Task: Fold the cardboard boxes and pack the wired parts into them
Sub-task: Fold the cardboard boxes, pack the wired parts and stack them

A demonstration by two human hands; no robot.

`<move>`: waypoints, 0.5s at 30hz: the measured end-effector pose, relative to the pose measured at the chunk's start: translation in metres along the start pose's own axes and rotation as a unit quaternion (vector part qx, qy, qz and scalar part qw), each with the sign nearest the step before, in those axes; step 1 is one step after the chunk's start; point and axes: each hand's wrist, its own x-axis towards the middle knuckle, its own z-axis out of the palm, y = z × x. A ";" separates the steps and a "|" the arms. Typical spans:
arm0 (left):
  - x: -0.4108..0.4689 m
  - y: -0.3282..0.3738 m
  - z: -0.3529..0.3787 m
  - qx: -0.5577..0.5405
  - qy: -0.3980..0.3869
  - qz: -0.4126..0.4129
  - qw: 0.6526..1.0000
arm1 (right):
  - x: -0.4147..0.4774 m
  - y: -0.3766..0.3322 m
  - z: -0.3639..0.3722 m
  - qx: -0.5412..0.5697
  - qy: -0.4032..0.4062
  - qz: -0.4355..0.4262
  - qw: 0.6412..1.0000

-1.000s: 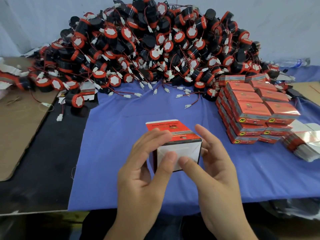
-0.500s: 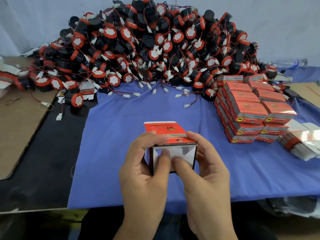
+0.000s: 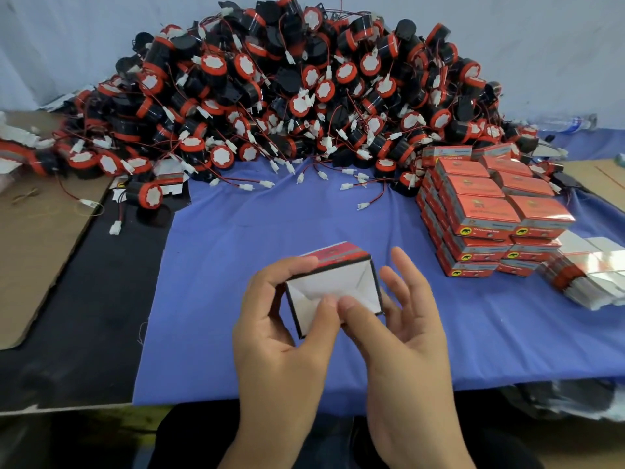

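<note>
Cardboard box, one only, red top and white end flaps facing me, sits between my two hands over the near part of the blue cloth. Left hand grips it, fingers curled over the top-left edge, thumb on the lower flap. Right hand is loose: thumb tip presses the same flap right beside the left thumb, other fingers spread and fairly straight just off the box's right side, gripping nothing.

Surface: the cloth covers the middle of a black bench, with a brown cardboard sheet at the left edge. Pale wall behind.

Counts:
- wired parts: one big heap at the back, black-and-red bodies, red leads, white plugs – far too many to count
- packed boxes: one stack on the right, three layers at its front, total can't tell
- flat box blanks: one bundle, just right of the stack
- plastic bottle: one, lying far right
</note>
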 end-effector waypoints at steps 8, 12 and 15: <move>0.005 0.002 -0.018 0.080 -0.151 -0.007 0.985 | 0.007 -0.009 -0.017 0.100 -0.168 0.089 0.977; 0.007 0.000 -0.022 0.069 -0.175 -0.054 0.981 | 0.004 -0.003 -0.016 0.005 -0.164 -0.027 0.986; 0.010 0.000 -0.026 0.093 -0.202 -0.045 0.974 | 0.004 -0.001 -0.021 -0.071 -0.182 -0.097 0.976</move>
